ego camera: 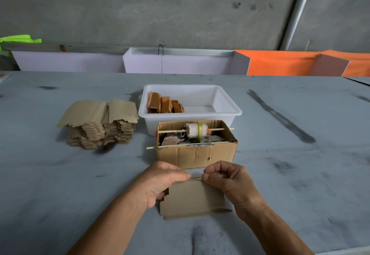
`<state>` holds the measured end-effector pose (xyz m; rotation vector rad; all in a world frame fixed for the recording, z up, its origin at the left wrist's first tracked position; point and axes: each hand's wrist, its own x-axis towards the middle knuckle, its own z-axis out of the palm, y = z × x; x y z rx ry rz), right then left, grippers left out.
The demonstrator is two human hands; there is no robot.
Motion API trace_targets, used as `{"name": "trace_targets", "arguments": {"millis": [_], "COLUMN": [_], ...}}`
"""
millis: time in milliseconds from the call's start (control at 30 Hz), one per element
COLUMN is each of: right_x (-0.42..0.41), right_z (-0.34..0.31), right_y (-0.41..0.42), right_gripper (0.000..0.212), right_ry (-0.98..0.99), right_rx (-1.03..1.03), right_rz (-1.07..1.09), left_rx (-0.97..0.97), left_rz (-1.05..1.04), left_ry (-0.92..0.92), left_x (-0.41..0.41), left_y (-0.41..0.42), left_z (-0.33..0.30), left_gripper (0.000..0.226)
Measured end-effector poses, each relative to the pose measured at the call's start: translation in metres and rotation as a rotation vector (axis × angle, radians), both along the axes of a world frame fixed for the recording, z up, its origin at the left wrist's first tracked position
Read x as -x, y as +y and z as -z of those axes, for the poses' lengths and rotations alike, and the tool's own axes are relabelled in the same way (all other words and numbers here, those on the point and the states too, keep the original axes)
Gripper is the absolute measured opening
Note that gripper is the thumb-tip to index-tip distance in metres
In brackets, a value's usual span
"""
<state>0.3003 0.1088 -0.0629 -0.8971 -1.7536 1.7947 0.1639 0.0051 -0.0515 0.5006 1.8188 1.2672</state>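
The wide grey table [280,174] carries a white rectangular plastic tub [224,102] with orange-brown folded pieces [165,104] at its left end. Left of it stands a stack of tan die-cut cardboard blanks [100,123]. Just in front of the tub sits an open brown corrugated cardboard box [196,155] holding a white thread spool [197,131] on a stick. Nearest, a flat tan cardboard blank [192,197] lies on the table; left hand [162,182] and right hand [228,178] pinch its far edge with curled fingers.
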Motion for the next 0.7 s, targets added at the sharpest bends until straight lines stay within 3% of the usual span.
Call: {"name": "trace_targets", "arguments": {"millis": [233,400,600,700], "right_x": [-0.002,-0.002,0.005,0.006], "right_z": [-0.003,-0.011,-0.019,-0.019], "right_y": [-0.001,0.005,0.009,0.011], "right_gripper": [0.016,0.02,0.018,0.02], "right_ry": [-0.042,-0.213,-0.263,-0.298], "right_rx": [0.019,-0.153,-0.264,-0.403], "right_rz": [-0.06,-0.209,-0.271,-0.283], "left_rx": [-0.072,-0.097,-0.203,-0.195], "left_rz": [0.163,0.183,0.149,0.129], "left_ry": [0.364,0.61,0.76,0.731], "left_x": [-0.001,-0.005,-0.012,-0.012], "left_y": [-0.003,-0.001,0.001,0.002], "left_z": [0.005,0.013,0.011,0.011], "left_gripper": [0.008,0.023,0.031,0.03]}}
